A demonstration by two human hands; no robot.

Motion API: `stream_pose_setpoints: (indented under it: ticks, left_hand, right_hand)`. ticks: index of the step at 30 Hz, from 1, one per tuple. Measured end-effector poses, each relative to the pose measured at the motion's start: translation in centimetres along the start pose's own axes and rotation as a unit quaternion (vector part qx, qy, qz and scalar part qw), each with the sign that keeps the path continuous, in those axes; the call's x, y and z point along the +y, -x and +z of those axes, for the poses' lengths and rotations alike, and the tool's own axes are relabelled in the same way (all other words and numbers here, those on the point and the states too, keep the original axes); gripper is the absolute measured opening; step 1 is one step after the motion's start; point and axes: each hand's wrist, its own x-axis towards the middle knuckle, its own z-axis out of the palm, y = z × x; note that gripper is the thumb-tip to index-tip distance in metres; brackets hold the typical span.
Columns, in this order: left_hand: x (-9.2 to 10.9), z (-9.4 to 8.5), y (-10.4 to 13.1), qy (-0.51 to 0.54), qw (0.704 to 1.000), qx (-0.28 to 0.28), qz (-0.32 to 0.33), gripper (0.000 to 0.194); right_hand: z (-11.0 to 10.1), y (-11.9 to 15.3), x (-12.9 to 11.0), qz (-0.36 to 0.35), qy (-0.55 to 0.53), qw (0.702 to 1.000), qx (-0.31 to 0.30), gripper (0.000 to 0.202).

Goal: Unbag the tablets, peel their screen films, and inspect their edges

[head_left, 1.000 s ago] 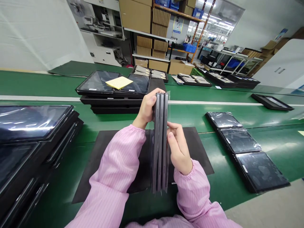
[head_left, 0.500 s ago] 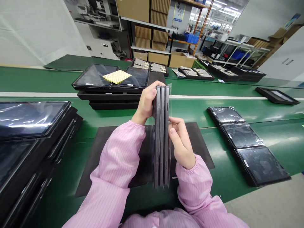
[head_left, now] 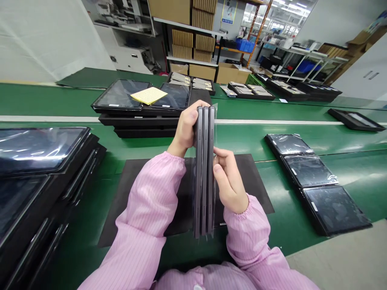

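Three grey tablets (head_left: 204, 173) stand on edge, pressed side by side, their long edges with speaker holes facing me. Clear plastic film sticks out around them. My left hand (head_left: 188, 125) is wrapped over their far upper end, its thumb on the left side. On the right side, my right hand (head_left: 229, 181) has its fingers bent against the outer tablet, with thumb and forefinger close together at the film. Whether it pinches the film itself is hard to make out. Beneath them lies a dark mat (head_left: 130, 197) on the green table.
Stacked black trays with tablets (head_left: 42, 149) stand at the left, and another tray stack (head_left: 139, 121) carries a yellow dotted sheet (head_left: 149, 96). At the right, a black tray holds three film-covered tablets (head_left: 311, 169). Trays of small parts (head_left: 250, 90) line the far side.
The tablets and both hands sit very slightly further left and higher in view. The grip looks the same.
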Motion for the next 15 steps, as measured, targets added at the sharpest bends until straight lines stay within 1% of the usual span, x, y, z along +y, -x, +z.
stream_pose_setpoints:
  ticks: [4,8,11,15]
  left_hand:
    - [-0.1,0.0,0.0,-0.009,1.000,0.007,-0.004,0.062]
    - [-0.6,-0.2,-0.1,0.014,1.000,0.010,-0.009,0.061]
    - [-1.0,-0.3,-0.1,0.033,0.999,0.008,0.005,0.059]
    - [-1.1,-0.4,-0.1,0.004,1.000,0.010,0.010,0.060]
  right_hand:
    - [0.1,0.1,-0.1,-0.003,0.029,1.000,-0.007,0.028]
    - [0.4,0.2,0.1,-0.001,0.060,0.998,0.000,0.032]
    - [0.5,0.1,0.2,-0.001,0.062,0.998,0.004,0.032]
    - [0.4,0.0,0.3,-0.011,0.048,0.999,0.010,0.031]
